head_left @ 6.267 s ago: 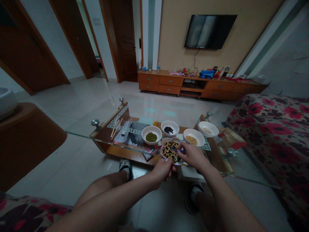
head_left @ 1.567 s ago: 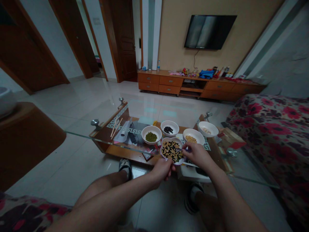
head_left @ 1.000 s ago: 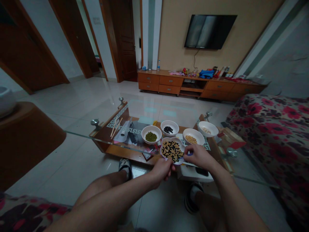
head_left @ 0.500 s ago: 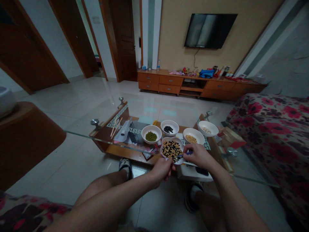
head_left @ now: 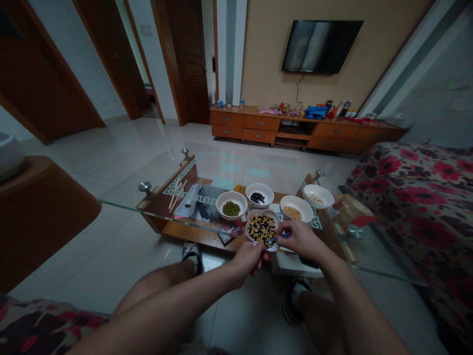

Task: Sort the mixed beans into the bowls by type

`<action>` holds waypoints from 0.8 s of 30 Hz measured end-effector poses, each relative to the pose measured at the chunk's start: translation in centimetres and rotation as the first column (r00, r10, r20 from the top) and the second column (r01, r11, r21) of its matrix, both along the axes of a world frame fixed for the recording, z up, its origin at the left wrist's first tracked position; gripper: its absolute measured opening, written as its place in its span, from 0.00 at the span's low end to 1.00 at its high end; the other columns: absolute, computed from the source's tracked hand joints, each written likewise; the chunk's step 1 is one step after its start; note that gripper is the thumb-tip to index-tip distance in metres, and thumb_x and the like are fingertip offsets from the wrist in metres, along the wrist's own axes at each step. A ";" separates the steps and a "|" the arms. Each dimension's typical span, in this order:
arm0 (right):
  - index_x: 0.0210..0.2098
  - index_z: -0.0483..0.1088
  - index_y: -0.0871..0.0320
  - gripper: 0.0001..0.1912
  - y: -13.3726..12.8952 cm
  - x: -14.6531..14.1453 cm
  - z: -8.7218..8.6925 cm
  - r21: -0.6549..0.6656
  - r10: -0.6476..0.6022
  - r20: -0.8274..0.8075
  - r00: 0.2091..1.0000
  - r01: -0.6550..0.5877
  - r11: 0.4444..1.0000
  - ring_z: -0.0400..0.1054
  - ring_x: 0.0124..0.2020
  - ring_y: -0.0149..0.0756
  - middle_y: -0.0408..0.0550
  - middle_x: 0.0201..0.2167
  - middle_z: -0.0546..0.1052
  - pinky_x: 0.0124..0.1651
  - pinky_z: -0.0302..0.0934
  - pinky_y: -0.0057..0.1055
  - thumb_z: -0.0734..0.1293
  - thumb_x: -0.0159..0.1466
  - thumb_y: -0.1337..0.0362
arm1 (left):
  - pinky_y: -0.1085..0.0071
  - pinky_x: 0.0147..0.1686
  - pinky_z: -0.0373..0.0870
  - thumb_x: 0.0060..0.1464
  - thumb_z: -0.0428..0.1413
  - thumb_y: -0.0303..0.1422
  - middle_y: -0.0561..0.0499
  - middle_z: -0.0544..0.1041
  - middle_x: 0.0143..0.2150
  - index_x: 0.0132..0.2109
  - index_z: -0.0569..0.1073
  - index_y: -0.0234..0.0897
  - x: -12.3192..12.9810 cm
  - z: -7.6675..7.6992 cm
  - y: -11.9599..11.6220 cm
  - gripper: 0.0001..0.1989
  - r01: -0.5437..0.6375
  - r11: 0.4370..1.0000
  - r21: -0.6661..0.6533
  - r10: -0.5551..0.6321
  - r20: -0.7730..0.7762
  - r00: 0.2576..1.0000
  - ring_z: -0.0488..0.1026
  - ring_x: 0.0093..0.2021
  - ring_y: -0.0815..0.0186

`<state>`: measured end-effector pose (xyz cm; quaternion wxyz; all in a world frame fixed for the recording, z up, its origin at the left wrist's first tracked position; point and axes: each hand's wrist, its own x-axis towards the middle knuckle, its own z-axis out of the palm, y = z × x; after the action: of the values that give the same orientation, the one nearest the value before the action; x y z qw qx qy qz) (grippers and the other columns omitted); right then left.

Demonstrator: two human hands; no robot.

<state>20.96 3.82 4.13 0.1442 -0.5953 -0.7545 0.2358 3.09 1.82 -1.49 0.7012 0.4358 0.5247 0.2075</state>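
Over a glass-topped wooden coffee table [head_left: 192, 237], the left hand [head_left: 248, 263] curls closed on the rim of a round white bowl [head_left: 260, 211] of mixed black and yellow beans, while the right hand [head_left: 301, 241] pinches a thin blue-handled utensil [head_left: 284, 235] at the bowl, near three white bowls of beans [head_left: 293, 207].

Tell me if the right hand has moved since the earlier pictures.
Yes, slightly. The right hand has shifted to the right, judged against the white bowl of yellow soybeans.
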 end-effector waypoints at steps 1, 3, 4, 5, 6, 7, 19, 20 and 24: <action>0.25 0.74 0.57 0.07 0.0 0.0 -0.1 -0.003 0.000 0.002 1.000 0.000 1.000 0.65 0.25 0.31 0.43 0.23 0.75 0.29 0.54 0.26 0.64 0.52 0.67 | 0.77 0.12 0.47 0.54 0.46 0.34 0.57 0.58 0.14 0.24 0.67 0.36 0.0 0.1 0.0 0.13 0.001 1.000 0.002 -0.001 0.006 1.000 0.53 0.12 0.74; 0.26 0.75 0.57 0.07 0.1 0.0 -0.3 0.001 0.000 0.008 1.000 0.000 1.000 0.65 0.24 0.30 0.43 0.23 0.75 0.29 0.54 0.26 0.64 0.52 0.67 | 0.77 0.12 0.47 0.52 0.48 0.34 0.58 0.59 0.14 0.24 0.66 0.36 0.0 0.2 -0.1 0.11 0.001 1.000 0.023 -0.002 0.023 1.000 0.53 0.12 0.74; 0.26 0.75 0.57 0.07 0.1 0.0 -0.4 0.012 -0.005 0.013 1.000 0.004 1.000 0.65 0.24 0.30 0.43 0.23 0.75 0.29 0.54 0.26 0.64 0.52 0.66 | 0.77 0.12 0.47 0.52 0.48 0.34 0.58 0.59 0.14 0.24 0.66 0.36 0.0 0.2 -0.1 0.11 0.001 0.999 0.035 -0.002 0.030 1.000 0.53 0.13 0.74; 0.27 0.75 0.57 0.07 0.2 0.1 -0.5 0.026 -0.011 0.016 1.000 0.011 1.000 0.65 0.25 0.31 0.43 0.24 0.75 0.29 0.55 0.26 0.64 0.52 0.66 | 0.77 0.12 0.47 0.52 0.49 0.33 0.58 0.59 0.14 0.25 0.66 0.36 0.0 0.2 -0.1 0.10 -0.001 0.999 0.045 -0.001 0.034 0.999 0.53 0.13 0.74; 0.27 0.75 0.57 0.07 0.2 0.1 -0.5 0.037 -0.016 0.019 1.000 0.015 0.999 0.65 0.25 0.31 0.44 0.24 0.76 0.30 0.55 0.26 0.64 0.53 0.66 | 0.77 0.12 0.47 0.51 0.50 0.33 0.58 0.59 0.15 0.25 0.66 0.36 0.0 0.2 -0.2 0.09 -0.002 0.999 0.052 0.000 0.034 0.999 0.54 0.13 0.74; 0.27 0.75 0.57 0.07 0.2 0.1 -0.4 0.046 -0.019 0.021 1.000 0.018 0.999 0.65 0.25 0.31 0.44 0.24 0.76 0.30 0.55 0.26 0.64 0.53 0.65 | 0.77 0.12 0.48 0.51 0.50 0.33 0.58 0.59 0.15 0.26 0.66 0.36 0.0 0.2 -0.2 0.08 -0.003 0.998 0.057 0.001 0.032 0.999 0.54 0.14 0.74; 0.32 0.75 0.56 0.08 0.5 -1.3 -1.5 0.043 0.027 -0.023 0.999 -0.026 0.999 0.68 0.30 0.33 0.46 0.30 0.78 0.32 0.56 0.28 0.64 0.58 0.63 | 0.77 0.14 0.47 0.52 0.50 0.35 0.58 0.59 0.16 0.27 0.66 0.37 0.0 0.1 -0.3 0.09 0.011 0.996 0.088 -0.011 0.010 1.000 0.54 0.14 0.74; 0.33 0.75 0.56 0.09 0.6 -1.4 -1.5 0.060 0.000 -0.015 1.000 0.000 0.998 0.68 0.30 0.34 0.47 0.30 0.78 0.32 0.56 0.28 0.63 0.59 0.62 | 0.77 0.14 0.48 0.52 0.50 0.35 0.58 0.59 0.16 0.27 0.66 0.36 0.0 0.2 -0.3 0.09 0.008 0.996 0.088 -0.009 0.013 1.000 0.54 0.14 0.74; 0.33 0.75 0.56 0.10 0.7 -1.0 -1.0 0.137 -0.115 0.029 0.993 0.110 0.984 0.68 0.29 0.34 0.47 0.29 0.77 0.31 0.54 0.27 0.64 0.58 0.61 | 0.77 0.13 0.47 0.51 0.50 0.36 0.57 0.61 0.17 0.27 0.66 0.36 0.0 0.2 -0.3 0.09 0.002 0.996 0.088 -0.004 0.026 1.000 0.55 0.14 0.73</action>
<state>19.92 4.54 3.15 0.1833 -0.6301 -0.7363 0.1649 3.05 1.51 -1.28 0.6885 0.4643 0.5051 0.2349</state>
